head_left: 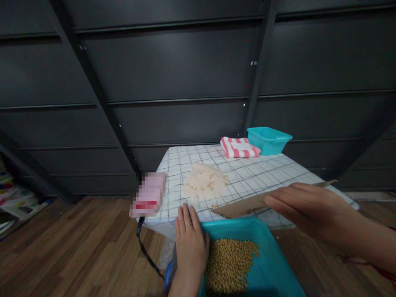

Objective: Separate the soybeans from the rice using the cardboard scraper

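My right hand [305, 206] grips a long, flat strip of brown cardboard [241, 206], its lower edge close to the table's front edge. Stretched out along the left rim of a turquoise basin, my left hand [191, 235] has its fingertips at the table's edge and a ring on one finger; its thumb lies beside the rim. Soybeans [229, 264] cover the left part of the floor of the turquoise basin [272, 251], which sits just below the table edge. Beyond the hands lies a pile of white rice [206, 183] with several soybeans mixed in.
A white checked cloth [247, 173] covers the table. At the back right are a folded red-and-white striped towel [239, 147] and a second turquoise basin [269, 140]. A blurred-out pink object [150, 194] with a black strap lies at the left edge. A dark panelled wall [179, 70] stands behind.
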`<state>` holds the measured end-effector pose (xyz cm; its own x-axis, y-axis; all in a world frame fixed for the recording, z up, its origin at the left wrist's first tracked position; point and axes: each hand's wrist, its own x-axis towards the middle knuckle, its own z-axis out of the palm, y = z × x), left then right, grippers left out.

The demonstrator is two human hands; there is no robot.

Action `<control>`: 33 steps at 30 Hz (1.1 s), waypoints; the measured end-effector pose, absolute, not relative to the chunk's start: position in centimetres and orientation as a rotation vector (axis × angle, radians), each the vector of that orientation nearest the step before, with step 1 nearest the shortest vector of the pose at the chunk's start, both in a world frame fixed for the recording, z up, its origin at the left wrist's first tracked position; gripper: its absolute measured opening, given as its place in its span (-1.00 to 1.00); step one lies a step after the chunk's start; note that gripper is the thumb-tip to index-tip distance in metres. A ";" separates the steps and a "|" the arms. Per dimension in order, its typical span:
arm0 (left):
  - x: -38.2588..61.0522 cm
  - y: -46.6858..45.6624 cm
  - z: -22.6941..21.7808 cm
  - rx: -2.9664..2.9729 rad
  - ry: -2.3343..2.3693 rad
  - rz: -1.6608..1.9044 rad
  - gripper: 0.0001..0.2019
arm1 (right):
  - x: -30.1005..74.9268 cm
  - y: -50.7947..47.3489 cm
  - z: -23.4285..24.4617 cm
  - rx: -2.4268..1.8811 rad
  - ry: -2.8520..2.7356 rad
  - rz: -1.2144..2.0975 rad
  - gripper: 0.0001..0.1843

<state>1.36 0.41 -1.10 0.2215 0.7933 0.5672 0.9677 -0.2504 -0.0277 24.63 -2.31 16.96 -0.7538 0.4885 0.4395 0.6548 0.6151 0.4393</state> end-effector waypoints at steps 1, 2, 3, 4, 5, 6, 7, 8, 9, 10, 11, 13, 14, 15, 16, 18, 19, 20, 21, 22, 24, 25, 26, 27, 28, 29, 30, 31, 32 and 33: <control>1.4 0.4 -1.1 -2.113 -1.647 -0.640 -0.44 | 24.6 -2.2 17.0 -0.935 -2.560 -0.885 -0.63; 1.5 0.4 -1.0 -2.105 -1.659 -0.642 -0.45 | 24.6 -2.1 17.0 -0.935 -2.560 -0.916 -0.64; 1.5 0.4 -1.0 -2.097 -1.672 -0.644 -0.45 | 24.6 -2.0 17.0 -0.932 -2.561 -0.951 -0.65; 1.6 0.4 -1.1 -2.106 -1.672 -0.643 -0.43 | 24.5 -1.8 17.0 -0.920 -2.564 -0.988 -0.66; 1.6 0.4 -1.2 -2.117 -1.669 -0.642 -0.41 | 24.4 -1.6 17.0 -0.908 -2.571 -1.024 -0.67; 1.5 0.4 -1.2 -2.132 -1.663 -0.640 -0.39 | 24.3 -1.4 16.9 -0.905 -2.584 -1.052 -0.67; 1.5 0.4 -1.3 -2.144 -1.658 -0.638 -0.37 | 24.2 -1.2 16.9 -0.904 -2.601 -1.069 -0.68; 1.4 0.4 -1.4 -2.146 -1.657 -0.636 -0.35 | 24.1 -1.1 16.9 -0.908 -2.613 -1.075 -0.68; 1.4 0.4 -1.4 -2.142 -1.658 -0.634 -0.34 | 24.0 -1.1 16.8 -0.913 -2.625 -1.069 -0.68; 1.4 0.4 -1.4 -2.140 -1.653 -0.632 -0.34 | 24.0 -1.1 16.8 -0.921 -2.640 -1.054 -0.69; 1.4 0.4 -1.4 -2.139 -1.649 -0.633 -0.33 | 24.0 -1.1 16.8 -0.924 -2.647 -1.038 -0.69; 1.4 0.4 -1.3 -2.142 -1.656 -0.642 -0.33 | 24.1 -1.3 16.8 -0.905 -2.642 -1.005 -0.69; 1.4 0.4 -1.3 -2.142 -1.672 -0.652 -0.33 | 24.2 -1.4 16.8 -0.897 -2.636 -0.990 -0.68; 1.4 0.4 -1.2 -2.144 -1.685 -0.661 -0.32 | 24.3 -1.5 16.8 -0.892 -2.630 -0.974 -0.68; 1.5 0.4 -1.2 -2.147 -1.689 -0.670 -0.32 | 24.4 -1.6 16.9 -0.891 -2.626 -0.957 -0.68; 1.6 0.4 -1.1 -2.145 -1.688 -0.686 -0.32 | 24.7 -1.8 16.8 -0.904 -2.617 -0.921 -0.68; 1.7 0.4 -1.1 -2.137 -1.687 -0.692 -0.33 | 24.8 -1.9 16.8 -0.913 -2.614 -0.905 -0.68; 1.8 0.4 -1.1 -2.125 -1.687 -0.697 -0.34 | 24.9 -2.0 16.7 -0.928 -2.609 -0.893 -0.68; 1.8 0.4 -1.1 -2.107 -1.690 -0.699 -0.36 | 25.0 -2.1 16.6 -0.949 -2.602 -0.885 -0.67; 1.9 0.3 -1.0 -2.096 -1.688 -0.698 -0.38 | 25.1 -2.2 16.6 -0.962 -2.594 -0.884 -0.67; 1.9 0.3 -1.1 -2.095 -1.668 -0.686 -0.40 | 25.2 -2.4 16.6 -0.982 -2.591 -0.881 -0.66; 1.8 0.3 -1.1 -2.104 -1.656 -0.675 -0.40 | 25.1 -2.5 16.6 -0.985 -2.594 -0.877 -0.65; 1.7 0.3 -1.1 -2.115 -1.644 -0.664 -0.39 | 25.1 -2.5 16.7 -0.983 -2.594 -0.871 -0.65; 1.5 0.3 -1.2 -2.124 -1.635 -0.652 -0.38 | 25.0 -2.6 16.8 -0.977 -2.595 -0.862 -0.64; 1.4 0.3 -1.3 -2.125 -1.630 -0.643 -0.37 | 24.9 -2.7 16.8 -0.971 -2.596 -0.849 -0.64; 1.3 0.4 -1.3 -2.125 -1.627 -0.635 -0.36 | 24.8 -2.7 16.9 -0.958 -2.597 -0.832 -0.63; 1.2 0.4 -1.4 -2.126 -1.622 -0.631 -0.36 | 24.7 -2.8 17.0 -0.943 -2.595 -0.813 -0.63; 1.2 0.4 -1.5 -2.125 -1.622 -0.632 -0.36 | 24.7 -2.8 17.0 -0.928 -2.591 -0.794 -0.63; 1.1 0.4 -1.5 -2.119 -1.631 -0.635 -0.36 | 24.6 -2.9 17.0 -0.917 -2.585 -0.773 -0.62; 1.1 0.4 -1.6 -2.117 -1.635 -0.636 -0.36 | 24.6 -2.9 17.0 -0.912 -2.581 -0.753 -0.62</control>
<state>1.11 0.44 -1.57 0.2167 0.7926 0.5700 0.9693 -0.2440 -0.0292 24.57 -2.89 16.96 -0.7529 0.4914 0.4378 0.6498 0.6609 0.3756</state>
